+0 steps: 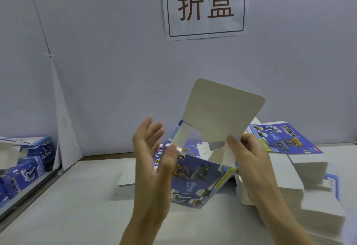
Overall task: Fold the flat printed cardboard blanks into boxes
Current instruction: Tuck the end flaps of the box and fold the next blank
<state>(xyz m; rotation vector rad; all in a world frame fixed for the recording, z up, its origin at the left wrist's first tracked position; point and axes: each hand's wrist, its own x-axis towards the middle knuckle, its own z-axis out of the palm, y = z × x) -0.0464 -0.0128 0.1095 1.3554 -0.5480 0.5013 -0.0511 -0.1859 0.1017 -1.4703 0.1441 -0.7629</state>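
Observation:
I hold a half-formed blue printed box [195,183] above the table, its open end facing me and its large grey lid flap [222,109] standing upright. My right hand [249,159] grips the box's right wall, thumb pinching at the base of the lid flap. My left hand [152,152] is at the box's left side with fingers straight; its thumb presses against the left side flap. A stack of flat printed blanks [286,138] lies behind my right hand.
Several folded blue boxes [25,163] are piled at the far left beyond the table edge. White stacked blanks [309,192] rise at the right. A flat white sheet [127,177] lies mid-table. A wall with a paper sign [204,5] closes the back.

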